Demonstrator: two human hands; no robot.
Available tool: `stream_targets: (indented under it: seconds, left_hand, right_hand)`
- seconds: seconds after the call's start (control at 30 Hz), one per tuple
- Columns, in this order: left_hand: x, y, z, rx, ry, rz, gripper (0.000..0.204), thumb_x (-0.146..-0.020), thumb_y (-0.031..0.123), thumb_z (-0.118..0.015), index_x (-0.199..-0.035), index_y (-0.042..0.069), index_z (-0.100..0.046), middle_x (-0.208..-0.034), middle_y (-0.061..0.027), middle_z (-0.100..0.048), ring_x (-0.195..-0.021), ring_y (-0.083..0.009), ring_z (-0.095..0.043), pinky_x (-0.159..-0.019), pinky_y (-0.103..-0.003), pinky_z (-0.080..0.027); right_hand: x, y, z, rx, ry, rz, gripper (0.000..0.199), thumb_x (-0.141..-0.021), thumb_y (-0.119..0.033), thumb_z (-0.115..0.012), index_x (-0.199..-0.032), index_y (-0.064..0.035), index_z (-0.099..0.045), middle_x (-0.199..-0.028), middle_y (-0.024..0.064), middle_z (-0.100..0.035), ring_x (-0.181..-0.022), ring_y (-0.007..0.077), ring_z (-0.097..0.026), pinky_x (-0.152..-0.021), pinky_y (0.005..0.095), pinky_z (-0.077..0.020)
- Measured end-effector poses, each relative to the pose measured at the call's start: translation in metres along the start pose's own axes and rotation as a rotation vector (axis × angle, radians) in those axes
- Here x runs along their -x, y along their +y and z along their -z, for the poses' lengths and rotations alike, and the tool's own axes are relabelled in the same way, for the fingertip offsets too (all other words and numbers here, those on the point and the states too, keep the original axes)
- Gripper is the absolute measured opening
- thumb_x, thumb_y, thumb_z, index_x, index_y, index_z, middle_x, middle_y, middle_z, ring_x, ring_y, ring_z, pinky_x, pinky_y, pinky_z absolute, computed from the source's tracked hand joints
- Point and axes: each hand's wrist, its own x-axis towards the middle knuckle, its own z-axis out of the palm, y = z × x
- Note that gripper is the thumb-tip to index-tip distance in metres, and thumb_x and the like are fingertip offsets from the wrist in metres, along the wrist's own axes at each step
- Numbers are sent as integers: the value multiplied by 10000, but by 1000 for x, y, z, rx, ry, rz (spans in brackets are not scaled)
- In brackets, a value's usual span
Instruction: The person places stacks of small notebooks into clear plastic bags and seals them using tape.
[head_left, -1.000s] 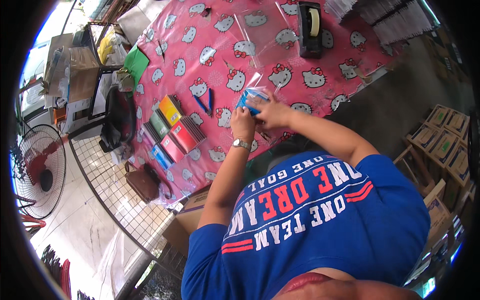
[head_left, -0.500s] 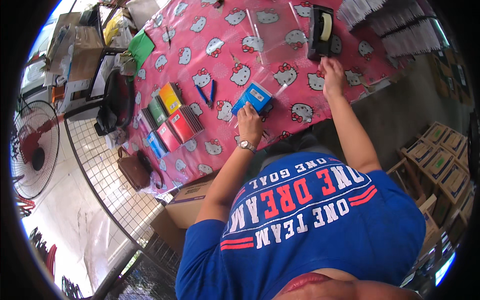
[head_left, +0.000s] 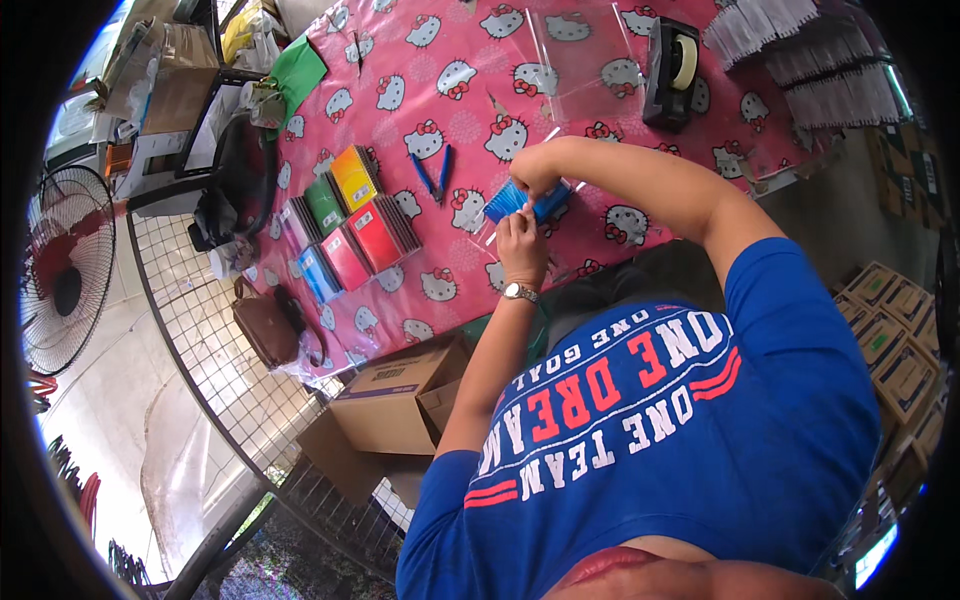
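Note:
A stack of blue spiral notebooks lies on the pink patterned tablecloth, with clear plastic showing around its edges. My left hand grips the stack's near side, its fingertips bunched together. My right hand reaches across from the right and is closed over the top of the stack, its fingertips close to the left hand's. Whatever it pinches is too small to make out. Blue-handled pliers lie open just left of the stack.
Several colored notebook stacks sit at the left. A black tape dispenser stands back right beside a clear plastic sheet. Wrapped bundles fill the far right corner. A brown bag lies by the left edge; an open carton stands below.
My right hand has moved left from beside the tape dispenser to the blue notebooks and closed there. My left hand stays at the stack. The whole view has shifted slightly.

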Motion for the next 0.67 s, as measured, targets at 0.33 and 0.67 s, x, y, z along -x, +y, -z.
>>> stream_targets:
  seconds: [0.33, 0.67]
  left_hand:
    - [6, -9, 30, 151, -86, -31, 399, -750, 212, -691, -1079, 13, -586, -1009, -170, -566, -980, -330, -541, -861, -396, -456]
    - [-57, -91, 31, 719, -713, 570, 663, -886, 571, -491, -1073, -52, -614, -948, -216, -657, -859, -259, -638, -823, -354, -470]
  right_hand:
    - [43, 2, -35, 130, 603, -351, 400, -643, -409, -773, -781, -42, -691, -790, 139, -677, -777, 300, -667, -652, 405, -534]
    - [81, -56, -109, -1914, 416, -208, 856, -810, -644, -549, -1429, -109, -294, -1445, 120, -353, -1294, 305, -372, -1054, 521, -264]
